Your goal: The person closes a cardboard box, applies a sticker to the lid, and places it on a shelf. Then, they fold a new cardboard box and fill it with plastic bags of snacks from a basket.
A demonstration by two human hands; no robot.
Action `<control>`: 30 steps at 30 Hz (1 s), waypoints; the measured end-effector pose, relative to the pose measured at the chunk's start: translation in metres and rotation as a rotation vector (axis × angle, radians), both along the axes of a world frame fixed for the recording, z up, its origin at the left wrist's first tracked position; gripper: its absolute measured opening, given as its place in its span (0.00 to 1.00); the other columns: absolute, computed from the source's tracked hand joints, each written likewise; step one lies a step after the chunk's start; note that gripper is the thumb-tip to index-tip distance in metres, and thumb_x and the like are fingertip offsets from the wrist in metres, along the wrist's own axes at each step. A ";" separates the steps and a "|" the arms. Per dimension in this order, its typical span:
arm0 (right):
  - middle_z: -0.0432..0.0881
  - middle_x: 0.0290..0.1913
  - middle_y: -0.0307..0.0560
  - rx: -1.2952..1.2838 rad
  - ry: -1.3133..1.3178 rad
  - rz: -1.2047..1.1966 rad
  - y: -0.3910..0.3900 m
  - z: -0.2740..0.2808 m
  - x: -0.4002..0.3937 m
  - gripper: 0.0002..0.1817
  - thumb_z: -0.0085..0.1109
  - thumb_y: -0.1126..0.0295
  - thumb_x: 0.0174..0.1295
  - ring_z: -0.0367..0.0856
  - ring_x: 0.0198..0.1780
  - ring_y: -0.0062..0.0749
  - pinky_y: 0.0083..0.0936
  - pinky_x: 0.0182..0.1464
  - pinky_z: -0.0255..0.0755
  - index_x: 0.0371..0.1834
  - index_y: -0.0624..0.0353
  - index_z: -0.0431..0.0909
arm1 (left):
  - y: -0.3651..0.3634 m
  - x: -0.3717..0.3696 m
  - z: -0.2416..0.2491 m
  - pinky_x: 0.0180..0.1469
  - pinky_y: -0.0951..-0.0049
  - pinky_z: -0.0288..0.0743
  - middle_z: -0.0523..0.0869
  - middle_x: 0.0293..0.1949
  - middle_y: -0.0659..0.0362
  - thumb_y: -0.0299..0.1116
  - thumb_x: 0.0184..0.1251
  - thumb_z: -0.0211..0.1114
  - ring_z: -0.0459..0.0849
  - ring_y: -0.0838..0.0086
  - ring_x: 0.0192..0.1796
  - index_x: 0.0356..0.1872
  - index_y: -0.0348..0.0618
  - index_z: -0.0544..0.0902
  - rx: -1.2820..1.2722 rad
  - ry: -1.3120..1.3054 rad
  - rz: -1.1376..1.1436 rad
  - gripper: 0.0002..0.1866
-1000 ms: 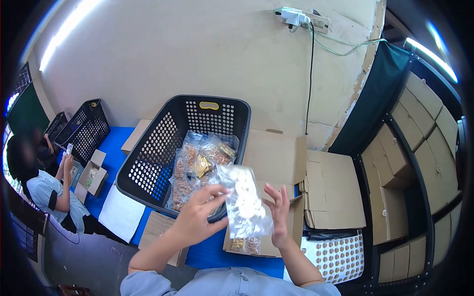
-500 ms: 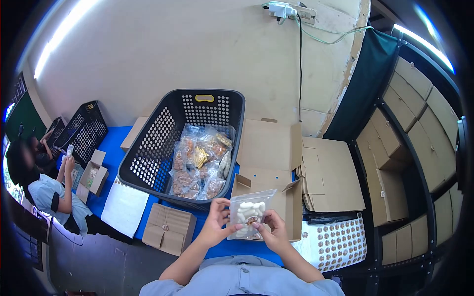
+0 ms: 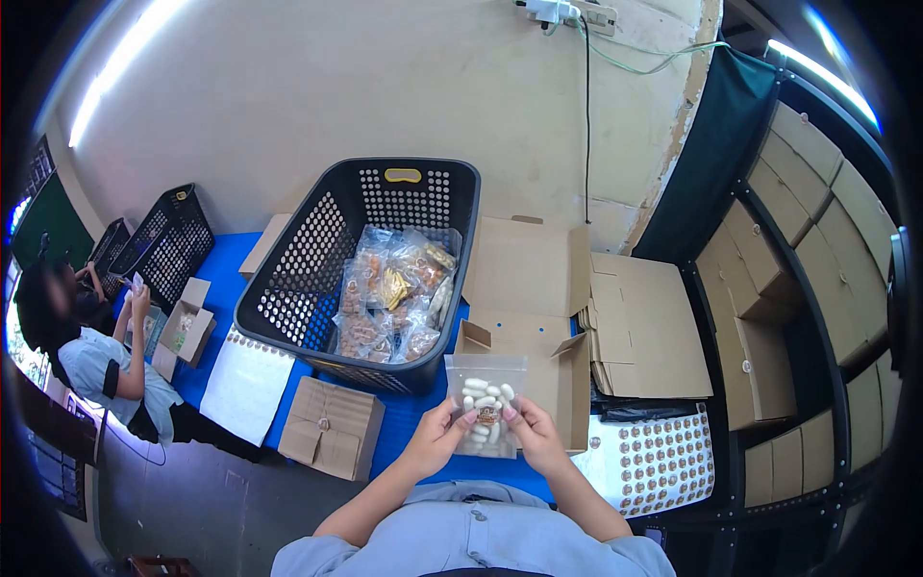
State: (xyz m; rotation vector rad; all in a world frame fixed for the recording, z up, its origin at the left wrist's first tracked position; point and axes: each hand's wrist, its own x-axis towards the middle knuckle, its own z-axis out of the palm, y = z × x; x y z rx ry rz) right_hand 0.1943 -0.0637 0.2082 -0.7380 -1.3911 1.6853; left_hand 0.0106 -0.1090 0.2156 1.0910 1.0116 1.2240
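Note:
A clear zip bag of white oval pieces [image 3: 488, 389] is held upright in front of me, with a small round brown sticker on its front. My left hand [image 3: 437, 438] grips its left edge, thumb on the front near the sticker. On the right edge, my right hand [image 3: 538, 438] is closed the same way, its thumb beside the sticker. Behind the bag lies an open cardboard box [image 3: 524, 332], lid folded back. To its left stands a black perforated basket [image 3: 279, 308] with several clear packets [image 3: 389, 298] of snacks inside.
A closed cardboard box [image 3: 332, 428] sits left of my hands. Flat cardboard stacks [image 3: 654, 327] and a sticker sheet [image 3: 663, 462] lie right. Shelves of boxes [image 3: 846, 250] stand further right. At far left a co-worker [image 3: 111, 365] holds a small item near another open box [image 3: 187, 332].
Both thumbs have come to the sticker area, and the bag now faces me more squarely, its tilt gone. My view has shifted slightly. The co-worker's hands have moved a little.

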 end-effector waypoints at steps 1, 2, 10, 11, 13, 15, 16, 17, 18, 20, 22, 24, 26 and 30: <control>0.79 0.46 0.39 -0.016 -0.002 0.005 0.001 0.000 -0.001 0.15 0.50 0.66 0.73 0.74 0.46 0.17 0.18 0.50 0.69 0.54 0.67 0.73 | 0.000 0.002 -0.003 0.55 0.75 0.73 0.81 0.53 0.57 0.32 0.72 0.59 0.79 0.78 0.53 0.62 0.34 0.70 0.038 0.046 0.032 0.21; 0.80 0.47 0.41 -0.011 -0.004 -0.029 0.001 0.001 -0.003 0.16 0.51 0.67 0.72 0.75 0.48 0.18 0.19 0.51 0.70 0.56 0.67 0.72 | -0.001 0.004 -0.006 0.55 0.75 0.74 0.80 0.54 0.57 0.32 0.73 0.59 0.79 0.78 0.53 0.63 0.34 0.69 0.074 0.093 0.063 0.22; 0.82 0.48 0.44 -0.046 0.011 0.019 -0.006 0.006 -0.008 0.17 0.55 0.67 0.70 0.78 0.50 0.21 0.21 0.53 0.73 0.56 0.68 0.73 | -0.005 0.007 -0.008 0.54 0.76 0.74 0.81 0.53 0.56 0.33 0.73 0.58 0.79 0.78 0.53 0.61 0.35 0.71 0.079 0.116 0.008 0.20; 0.82 0.48 0.43 -0.072 0.016 0.035 -0.005 0.006 -0.006 0.17 0.55 0.67 0.70 0.78 0.49 0.21 0.21 0.53 0.73 0.56 0.68 0.74 | -0.006 0.008 -0.008 0.53 0.76 0.75 0.82 0.52 0.56 0.32 0.73 0.57 0.80 0.78 0.52 0.60 0.35 0.73 0.106 0.114 0.040 0.18; 0.82 0.47 0.43 -0.089 -0.010 0.085 -0.001 0.004 0.001 0.17 0.56 0.67 0.70 0.78 0.49 0.21 0.21 0.53 0.73 0.56 0.67 0.74 | -0.006 0.008 -0.008 0.53 0.76 0.76 0.83 0.51 0.56 0.31 0.74 0.56 0.81 0.78 0.51 0.59 0.36 0.74 0.134 0.109 0.071 0.17; 0.82 0.47 0.42 -0.106 -0.036 0.138 0.007 -0.004 0.010 0.17 0.56 0.67 0.70 0.78 0.49 0.20 0.21 0.53 0.73 0.56 0.67 0.74 | -0.006 0.008 -0.007 0.52 0.76 0.75 0.83 0.50 0.56 0.31 0.75 0.55 0.81 0.79 0.51 0.59 0.36 0.74 0.144 0.085 0.060 0.16; 0.82 0.47 0.42 -0.108 -0.053 0.157 0.011 -0.013 0.013 0.17 0.56 0.66 0.70 0.78 0.49 0.20 0.21 0.52 0.73 0.55 0.66 0.75 | -0.005 0.007 -0.008 0.52 0.76 0.75 0.83 0.50 0.56 0.31 0.75 0.55 0.81 0.79 0.51 0.59 0.36 0.74 0.144 0.085 0.062 0.16; 0.82 0.47 0.42 -0.110 -0.068 0.176 0.013 -0.019 0.015 0.17 0.57 0.66 0.69 0.78 0.48 0.19 0.20 0.51 0.72 0.54 0.66 0.76 | -0.004 0.005 -0.011 0.52 0.76 0.76 0.83 0.50 0.56 0.32 0.73 0.57 0.81 0.79 0.50 0.59 0.36 0.74 0.138 0.107 0.072 0.17; 0.82 0.47 0.42 -0.110 -0.066 0.179 0.010 -0.012 0.011 0.17 0.57 0.66 0.69 0.78 0.48 0.19 0.20 0.51 0.72 0.54 0.66 0.76 | -0.003 0.004 -0.012 0.51 0.76 0.76 0.83 0.50 0.56 0.32 0.72 0.60 0.81 0.78 0.50 0.59 0.36 0.74 0.130 0.131 0.081 0.18; 0.83 0.46 0.41 -0.074 0.009 0.016 0.001 0.007 -0.001 0.16 0.58 0.65 0.69 0.78 0.48 0.19 0.19 0.51 0.72 0.52 0.66 0.77 | -0.006 0.010 -0.005 0.52 0.75 0.76 0.83 0.51 0.56 0.33 0.69 0.63 0.81 0.78 0.51 0.60 0.36 0.73 0.093 0.164 0.075 0.21; 0.83 0.44 0.41 -0.061 0.008 -0.002 0.000 0.005 -0.003 0.14 0.58 0.65 0.69 0.78 0.46 0.18 0.19 0.50 0.72 0.50 0.65 0.78 | -0.006 0.014 -0.002 0.52 0.75 0.75 0.83 0.51 0.56 0.33 0.66 0.67 0.80 0.78 0.51 0.60 0.37 0.73 0.056 0.199 0.062 0.24; 0.84 0.42 0.40 -0.048 0.007 -0.025 0.000 0.003 -0.004 0.13 0.57 0.66 0.69 0.78 0.44 0.18 0.19 0.49 0.72 0.47 0.65 0.79 | -0.005 0.016 -0.002 0.50 0.75 0.76 0.84 0.49 0.56 0.30 0.61 0.71 0.81 0.78 0.49 0.59 0.36 0.73 0.049 0.341 0.042 0.26; 0.84 0.43 0.42 -0.141 0.022 -0.082 -0.001 0.000 -0.003 0.13 0.58 0.66 0.69 0.79 0.44 0.19 0.19 0.49 0.72 0.47 0.65 0.79 | -0.002 0.016 -0.011 0.50 0.75 0.77 0.84 0.48 0.57 0.30 0.60 0.71 0.82 0.79 0.48 0.59 0.37 0.73 0.070 0.366 0.033 0.26; 0.84 0.43 0.42 -0.189 0.106 -0.093 0.002 -0.012 -0.002 0.13 0.59 0.65 0.68 0.79 0.44 0.19 0.19 0.49 0.73 0.47 0.65 0.79 | 0.000 0.016 -0.009 0.48 0.76 0.77 0.84 0.47 0.57 0.29 0.59 0.72 0.82 0.79 0.47 0.58 0.37 0.74 0.053 0.397 0.016 0.26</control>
